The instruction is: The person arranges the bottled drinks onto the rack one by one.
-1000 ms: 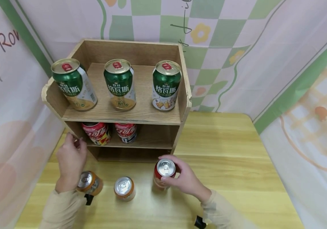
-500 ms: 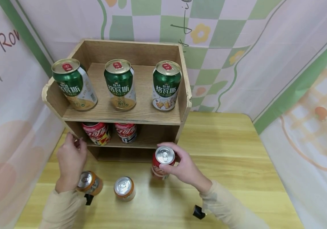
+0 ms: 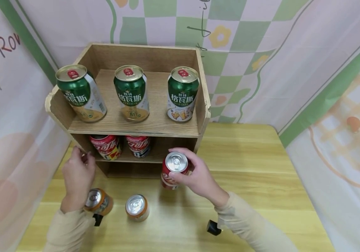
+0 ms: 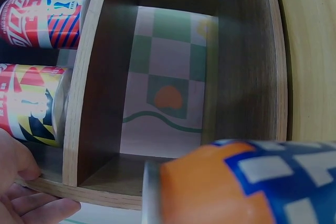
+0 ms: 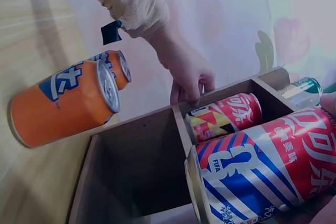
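My right hand (image 3: pixel 199 176) holds a red cola can (image 3: pixel 167 176) upright by its upper part, in front of the right end of the wooden shelf's middle level. In the right wrist view the same cola can (image 5: pixel 252 169) shows blue and white stripes and looks raised off the table. With thumb inside and fingers outside, my left hand (image 3: pixel 79 176) pinches the left side panel of the wooden shelf (image 3: pixel 154 131). Two more cola cans stand on the middle level: a left can (image 3: pixel 107 147) near that hand and a centre can (image 3: pixel 139 146).
Three green kvass cans stand on the top level, including a middle one (image 3: pixel 131 94). On the wooden table (image 3: pixel 246 168), one orange soda can (image 3: pixel 104 204) stands beside the left wrist and another orange soda can (image 3: pixel 140 213) to its right. A printed cloth (image 3: pixel 255 42) hangs behind.
My right hand has carried the cola can forward and slightly left, from above the table toward the shelf's middle level. The left hand has kept its place on the side panel.
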### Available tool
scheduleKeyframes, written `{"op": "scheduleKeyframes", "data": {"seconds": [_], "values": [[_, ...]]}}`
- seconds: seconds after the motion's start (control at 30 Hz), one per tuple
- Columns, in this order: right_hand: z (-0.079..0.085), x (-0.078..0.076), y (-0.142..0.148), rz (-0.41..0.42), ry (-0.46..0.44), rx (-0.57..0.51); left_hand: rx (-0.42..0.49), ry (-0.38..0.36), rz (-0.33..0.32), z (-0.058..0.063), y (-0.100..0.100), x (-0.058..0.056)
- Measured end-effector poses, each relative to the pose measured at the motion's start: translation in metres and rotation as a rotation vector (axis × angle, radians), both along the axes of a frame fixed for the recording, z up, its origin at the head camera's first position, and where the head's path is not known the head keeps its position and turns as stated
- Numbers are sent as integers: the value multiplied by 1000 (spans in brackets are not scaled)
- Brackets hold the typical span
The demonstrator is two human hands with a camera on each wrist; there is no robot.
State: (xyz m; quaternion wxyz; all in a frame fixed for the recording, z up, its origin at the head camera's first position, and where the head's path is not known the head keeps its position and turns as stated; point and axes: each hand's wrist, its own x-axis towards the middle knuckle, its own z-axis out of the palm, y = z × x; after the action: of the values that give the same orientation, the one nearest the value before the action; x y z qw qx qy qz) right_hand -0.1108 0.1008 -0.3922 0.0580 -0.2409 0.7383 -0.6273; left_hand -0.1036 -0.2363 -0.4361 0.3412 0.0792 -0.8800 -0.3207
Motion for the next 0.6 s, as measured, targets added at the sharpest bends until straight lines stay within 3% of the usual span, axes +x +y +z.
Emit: {"op": "scheduleKeyframes", "data": {"seconds": [0.23,0.6], "values": [[8,-3,-9,-7,3,-27,17,-7,3,0,1,2],[10,-11,-22,-110,39,-48,-9,3,14,1,1,-1]]}}
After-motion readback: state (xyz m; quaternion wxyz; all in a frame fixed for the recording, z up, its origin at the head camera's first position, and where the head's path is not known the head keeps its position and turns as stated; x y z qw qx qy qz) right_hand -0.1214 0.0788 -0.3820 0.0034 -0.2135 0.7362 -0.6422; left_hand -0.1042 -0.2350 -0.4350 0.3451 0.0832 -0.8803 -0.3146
